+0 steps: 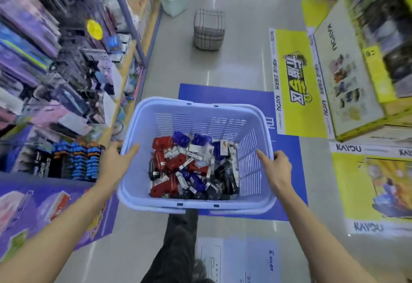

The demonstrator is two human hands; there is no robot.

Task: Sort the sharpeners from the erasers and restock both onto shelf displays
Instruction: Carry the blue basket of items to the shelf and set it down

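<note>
As both arms reach forward, left hand (116, 161) and right hand (277, 168) seemingly grip the basket (142, 131).

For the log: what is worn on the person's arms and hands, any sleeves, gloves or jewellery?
No sleeves show: both arms are bare to the frame edge. The left hand and right hand wear no gloves, and no watch, ring or bracelet is visible.
</note>
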